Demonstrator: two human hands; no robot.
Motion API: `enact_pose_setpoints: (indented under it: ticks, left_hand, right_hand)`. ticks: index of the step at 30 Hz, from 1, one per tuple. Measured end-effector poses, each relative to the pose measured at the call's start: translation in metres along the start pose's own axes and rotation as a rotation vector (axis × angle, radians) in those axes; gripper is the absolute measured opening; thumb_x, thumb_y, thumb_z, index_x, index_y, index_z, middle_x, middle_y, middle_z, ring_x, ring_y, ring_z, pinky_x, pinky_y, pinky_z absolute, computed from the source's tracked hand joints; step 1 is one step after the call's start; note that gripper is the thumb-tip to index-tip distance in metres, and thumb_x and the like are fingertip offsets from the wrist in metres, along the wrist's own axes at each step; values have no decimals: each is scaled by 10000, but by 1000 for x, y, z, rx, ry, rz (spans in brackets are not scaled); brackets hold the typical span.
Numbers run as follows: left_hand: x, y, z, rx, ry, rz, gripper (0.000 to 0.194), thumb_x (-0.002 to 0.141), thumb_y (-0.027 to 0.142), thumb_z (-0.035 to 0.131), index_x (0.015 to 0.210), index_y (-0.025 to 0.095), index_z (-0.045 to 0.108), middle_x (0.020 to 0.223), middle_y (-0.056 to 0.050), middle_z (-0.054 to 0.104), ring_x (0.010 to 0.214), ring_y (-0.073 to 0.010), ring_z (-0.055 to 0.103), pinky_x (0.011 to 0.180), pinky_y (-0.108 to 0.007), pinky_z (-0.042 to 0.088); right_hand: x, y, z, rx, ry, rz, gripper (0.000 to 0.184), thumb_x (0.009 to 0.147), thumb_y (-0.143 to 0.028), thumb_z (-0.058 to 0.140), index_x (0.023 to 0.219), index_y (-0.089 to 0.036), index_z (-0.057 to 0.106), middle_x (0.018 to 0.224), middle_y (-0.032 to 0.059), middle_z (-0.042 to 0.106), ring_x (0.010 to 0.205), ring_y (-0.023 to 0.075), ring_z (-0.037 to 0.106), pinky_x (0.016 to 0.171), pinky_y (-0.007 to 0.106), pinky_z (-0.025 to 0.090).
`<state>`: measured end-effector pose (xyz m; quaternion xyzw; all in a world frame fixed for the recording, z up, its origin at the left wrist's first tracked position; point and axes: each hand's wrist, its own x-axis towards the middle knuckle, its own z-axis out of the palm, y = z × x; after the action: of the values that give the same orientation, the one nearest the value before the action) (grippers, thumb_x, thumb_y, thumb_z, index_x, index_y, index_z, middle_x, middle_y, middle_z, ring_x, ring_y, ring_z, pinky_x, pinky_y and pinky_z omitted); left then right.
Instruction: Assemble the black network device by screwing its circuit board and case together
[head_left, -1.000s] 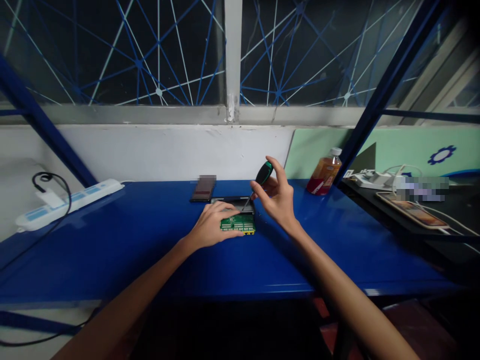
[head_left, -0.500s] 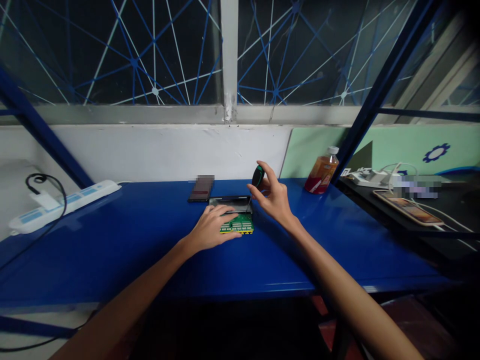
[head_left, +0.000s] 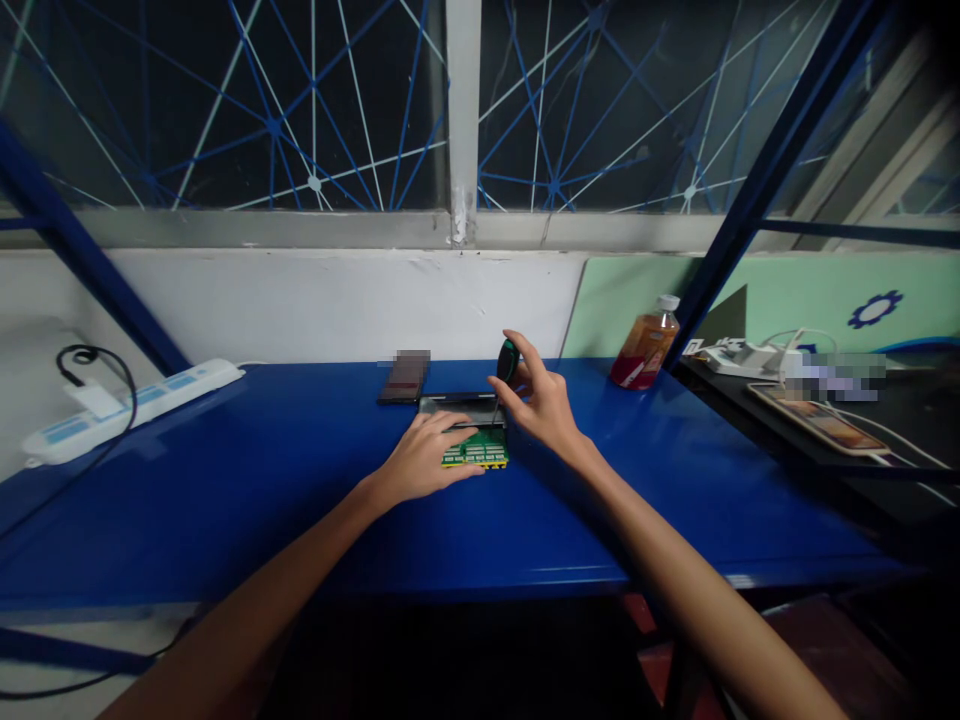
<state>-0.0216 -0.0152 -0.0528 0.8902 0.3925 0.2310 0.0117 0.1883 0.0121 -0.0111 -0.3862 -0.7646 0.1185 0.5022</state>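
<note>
My right hand [head_left: 541,400] pinches a screwdriver [head_left: 508,362] with a dark green and black handle between thumb and fingers. Its thin shaft points down at the right part of a green circuit board [head_left: 486,447]; I cannot make out exactly where the tip rests. The board has rows of pale parts and a yellow near edge. Behind it lies a dark open casing [head_left: 457,408], touching or very close to the board. My left hand [head_left: 421,458] grips the board's left side, fingers across the top and thumb along the near edge, hiding that side.
All this is on a blue table [head_left: 322,530]. A dark phone-like slab [head_left: 405,378], partly blurred, lies behind the casing. At left is a white power strip [head_left: 142,408] with a black cable. A drink bottle [head_left: 646,345] stands back right, near a charging phone [head_left: 817,420] on a black surface.
My right hand has shifted slightly left and down with the screwdriver, whose handle stands more upright now. The left hand and the board stay almost in place.
</note>
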Motion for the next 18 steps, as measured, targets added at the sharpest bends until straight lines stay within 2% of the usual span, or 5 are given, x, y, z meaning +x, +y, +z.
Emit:
enact_pose_setpoints:
  ticks: [6, 11, 15, 18]
  left_hand:
    - [0, 0, 1, -2, 5, -1, 467, 798, 508, 692, 1169, 226, 659, 1285, -101, 612, 1192, -306, 553, 991, -482, 402]
    - [1, 0, 1, 14, -11, -3, 470, 793, 496, 703, 1173, 222, 657, 1292, -110, 607, 1203, -313, 546, 995, -492, 403]
    - [1, 0, 0, 10, -3, 11, 467, 795, 496, 701, 1172, 225, 656, 1285, -112, 609, 1195, -304, 552, 991, -483, 409]
    - [0, 0, 0, 6, -8, 11, 459, 801, 493, 696, 1176, 231, 655, 1289, -108, 606, 1198, -303, 549, 992, -483, 409]
  right_hand:
    - [1, -7, -3, 1, 4, -48, 577, 901, -337, 470, 1462, -290, 347, 987, 64, 656, 736, 201, 610, 681, 377, 541]
    - [1, -8, -3, -32, 26, -73, 556, 896, -372, 521, 1431, -278, 405, 891, 49, 637, 685, 189, 585, 711, 396, 540]
    - [1, -7, -4, -45, 14, -69, 560, 922, -359, 464, 1464, -293, 342, 951, 55, 645, 697, 190, 596, 725, 402, 540]
    - [1, -6, -4, -59, 21, -74, 553, 918, -386, 485, 1450, -285, 370, 913, 49, 643, 679, 184, 592, 719, 392, 540]
